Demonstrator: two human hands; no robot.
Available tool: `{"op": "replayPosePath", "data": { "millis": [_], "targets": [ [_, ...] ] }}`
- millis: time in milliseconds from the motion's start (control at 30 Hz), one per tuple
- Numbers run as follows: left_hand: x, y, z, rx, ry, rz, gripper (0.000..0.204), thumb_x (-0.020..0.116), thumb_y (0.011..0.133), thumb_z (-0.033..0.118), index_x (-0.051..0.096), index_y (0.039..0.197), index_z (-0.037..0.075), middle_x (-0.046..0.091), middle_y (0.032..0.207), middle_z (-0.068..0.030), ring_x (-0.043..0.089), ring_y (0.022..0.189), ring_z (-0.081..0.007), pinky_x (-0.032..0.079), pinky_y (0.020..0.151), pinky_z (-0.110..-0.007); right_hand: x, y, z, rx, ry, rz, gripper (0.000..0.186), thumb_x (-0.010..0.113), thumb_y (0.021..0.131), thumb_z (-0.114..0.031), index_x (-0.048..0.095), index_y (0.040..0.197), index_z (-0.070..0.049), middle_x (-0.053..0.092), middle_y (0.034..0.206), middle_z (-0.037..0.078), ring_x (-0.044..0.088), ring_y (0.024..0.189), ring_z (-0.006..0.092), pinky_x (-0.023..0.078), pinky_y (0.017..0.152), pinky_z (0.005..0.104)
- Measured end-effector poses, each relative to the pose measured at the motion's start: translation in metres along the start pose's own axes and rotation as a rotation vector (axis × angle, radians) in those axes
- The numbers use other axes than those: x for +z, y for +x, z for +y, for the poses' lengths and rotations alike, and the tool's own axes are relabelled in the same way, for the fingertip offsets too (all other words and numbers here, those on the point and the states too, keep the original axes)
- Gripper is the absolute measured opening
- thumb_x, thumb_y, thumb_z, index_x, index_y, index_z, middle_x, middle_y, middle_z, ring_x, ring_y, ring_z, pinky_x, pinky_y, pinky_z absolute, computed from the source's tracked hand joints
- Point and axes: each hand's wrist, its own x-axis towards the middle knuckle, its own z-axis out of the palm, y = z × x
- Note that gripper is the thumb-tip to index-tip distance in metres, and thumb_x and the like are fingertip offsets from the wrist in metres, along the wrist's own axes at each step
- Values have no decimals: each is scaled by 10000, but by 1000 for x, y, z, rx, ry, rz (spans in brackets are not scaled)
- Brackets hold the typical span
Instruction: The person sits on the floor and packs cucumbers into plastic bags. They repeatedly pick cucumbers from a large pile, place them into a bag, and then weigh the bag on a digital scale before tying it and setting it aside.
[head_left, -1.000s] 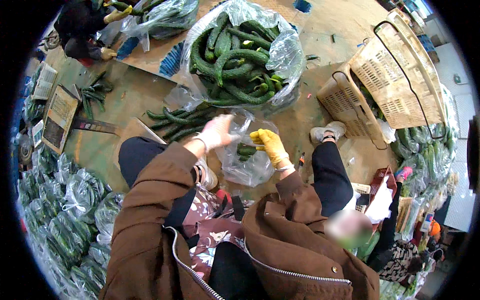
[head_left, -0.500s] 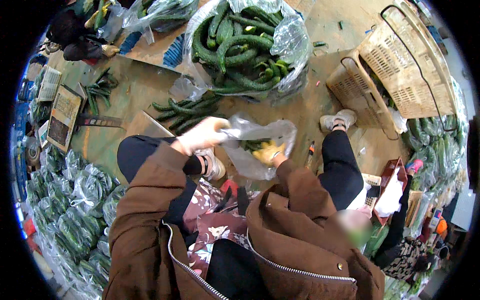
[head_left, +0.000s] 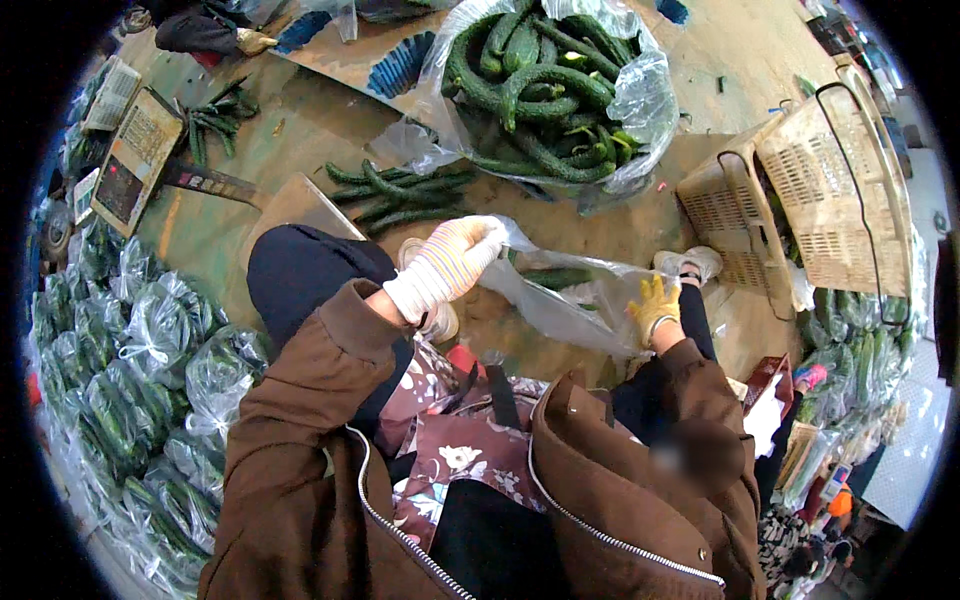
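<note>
Between my knees, just above the floor, I hold a clear plastic bag (head_left: 570, 300) stretched between my two hands. My left hand (head_left: 455, 258), in a pale striped glove, is closed on the bag's far left corner; my right hand (head_left: 655, 305), in a yellow glove, is clamped on its right edge, so the two hands sit apart with the film spread between them. At least one dark cucumber (head_left: 555, 277) shows through the bag, near the middle.

Beyond the bag, on the far side, a large open plastic sack of cucumbers (head_left: 545, 85) lies on the brown floor (head_left: 300, 130), and a small loose pile of cucumbers (head_left: 400, 195) lies just left of it, close to my left hand. To the far right stand two woven baskets (head_left: 820, 190), tipped on their sides. My white shoe (head_left: 690, 262) sits just beyond my right hand, beside the nearer basket. Along the left edge lie many filled, tied bags of cucumbers (head_left: 130, 380), packed close together. Farther left and away rests a weighing scale (head_left: 135, 155), with a few more cucumbers beside it. My brown jacket sleeves (head_left: 320, 400) cover much of the near view.
</note>
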Motion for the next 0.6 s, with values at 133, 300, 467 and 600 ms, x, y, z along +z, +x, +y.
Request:
{"op": "replayPosePath", "data": {
  "millis": [133, 300, 467, 600],
  "targets": [
    [6, 11, -1, 144, 489, -38, 254, 543, 859, 270, 611, 937, 38, 593, 935, -145, 590, 885, -323, 455, 803, -357, -25, -9, -5, -397, 208, -151, 641, 655, 708, -549, 533, 1276, -279, 476, 1352, 98, 415, 1270, 300, 290, 1061, 447],
    [11, 28, 6, -174, 244, -554, 226, 620, 800, 195, 593, 940, 19, 611, 787, -41, 520, 768, -102, 446, 731, -305, -188, -33, 9, -463, 1041, 1077, 422, 661, 794, -202, 577, 1179, -51, 589, 1184, 160, 552, 1102, 300, 423, 949, 368],
    [16, 46, 0, -197, 148, -529, 285, 667, 763, 210, 602, 957, 12, 621, 812, -37, 532, 746, -109, 456, 694, -317, -251, 11, 77, 358, 542, 1047, 804, 746, 693, -360, 354, 1376, -200, 427, 1319, 180, 518, 1079, 377, 445, 864, 452],
    [13, 48, 7, -204, 193, -537, 349, 694, 734, 315, 615, 891, 13, 621, 766, -83, 557, 722, -149, 457, 695, -338, -215, 35, 138, 495, 739, 726, 542, 659, 759, -400, 514, 1233, -180, 640, 999, 172, 625, 907, 331, 481, 769, 431]
  ]
}}
